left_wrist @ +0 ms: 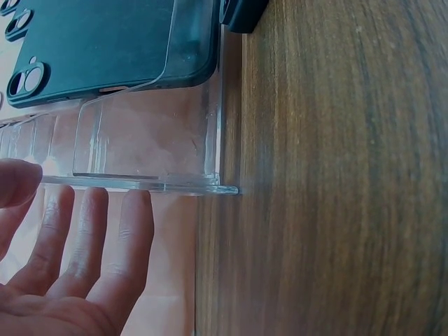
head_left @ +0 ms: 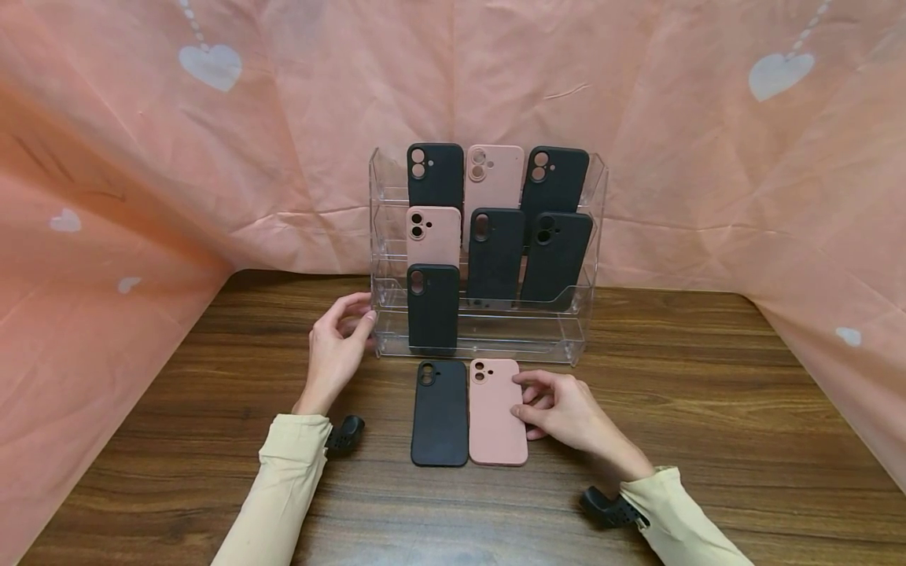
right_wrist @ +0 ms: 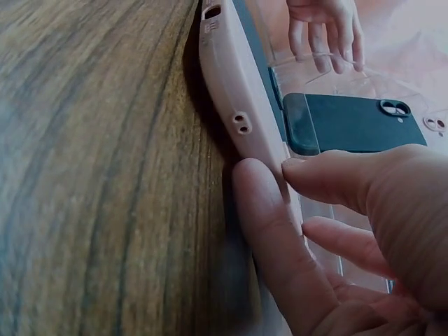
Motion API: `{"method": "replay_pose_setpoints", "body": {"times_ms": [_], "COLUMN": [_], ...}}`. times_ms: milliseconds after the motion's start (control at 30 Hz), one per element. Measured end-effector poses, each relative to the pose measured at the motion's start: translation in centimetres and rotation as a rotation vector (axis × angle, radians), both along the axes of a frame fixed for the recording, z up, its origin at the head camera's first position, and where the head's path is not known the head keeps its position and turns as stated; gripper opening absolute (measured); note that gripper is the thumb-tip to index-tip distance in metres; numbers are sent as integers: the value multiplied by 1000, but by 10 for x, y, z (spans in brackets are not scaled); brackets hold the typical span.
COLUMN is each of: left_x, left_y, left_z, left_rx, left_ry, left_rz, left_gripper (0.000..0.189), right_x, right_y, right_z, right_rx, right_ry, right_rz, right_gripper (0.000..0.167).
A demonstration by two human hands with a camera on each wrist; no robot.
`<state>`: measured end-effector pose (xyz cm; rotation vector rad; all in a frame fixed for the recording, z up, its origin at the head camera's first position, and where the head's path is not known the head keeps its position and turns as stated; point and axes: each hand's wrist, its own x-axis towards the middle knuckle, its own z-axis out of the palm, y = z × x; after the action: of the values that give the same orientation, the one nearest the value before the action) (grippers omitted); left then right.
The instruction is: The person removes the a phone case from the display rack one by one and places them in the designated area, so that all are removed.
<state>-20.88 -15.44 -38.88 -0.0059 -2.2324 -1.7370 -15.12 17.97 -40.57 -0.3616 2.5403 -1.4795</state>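
Note:
A pink phone case [head_left: 495,428] lies camera holes up on the table, side by side with a black phone case [head_left: 440,420]. My right hand [head_left: 566,409] pinches the pink case by its right long edge; in the right wrist view the thumb [right_wrist: 329,175] is over the edge and a finger [right_wrist: 262,203] is against its side. Behind them stands a clear tiered rack [head_left: 520,348]. At the rack's left side is my left hand [head_left: 336,342], its fingers [left_wrist: 133,245] extended with the tips at the clear side panel [left_wrist: 147,140].
The rack's upper tiers hold black and pink cases, such as a pink one [head_left: 493,181] at the top middle. One black case [head_left: 433,314] stands at the lower left. Pink cloth [head_left: 318,118] hangs behind and beside the wooden table [head_left: 701,393].

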Motion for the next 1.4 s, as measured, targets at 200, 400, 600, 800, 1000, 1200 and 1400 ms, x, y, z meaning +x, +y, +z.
{"method": "replay_pose_setpoints", "body": {"times_ms": [200, 400, 600, 800, 1000, 1200, 1400], "left_x": [-1, 0, 0, -1, -1, -3, -6], "left_y": [-1, 0, 0, 0, -1, -1, 0], "left_z": [0, 1, 1, 1, 1, 2, 4], "left_rx": [-6, -5, -1, -7, -3, -14, -39], "left_ry": [-3, 0, 4, 6, 3, 3, 17], "left_rz": [-1, -4, -8, -8, -13, -5, 11], "left_gripper": [29, 28, 29, 28, 28, 28, 25], "right_x": [0, -3, -6, -10, -14, -19, -25], "right_y": [-1, -1, -1, -2, -6, -11, -17], "right_z": [3, 4, 9, 14, 20, 23, 28], "right_rx": [8, 37, 26, 44, 19, -16, -37], "right_ry": [-2, -2, 59, 134, 182, 232, 270], "right_rz": [-13, -57, -80, -92, -106, -126, -157], "right_gripper": [40, 31, 29, 30, 29, 31, 30]}}
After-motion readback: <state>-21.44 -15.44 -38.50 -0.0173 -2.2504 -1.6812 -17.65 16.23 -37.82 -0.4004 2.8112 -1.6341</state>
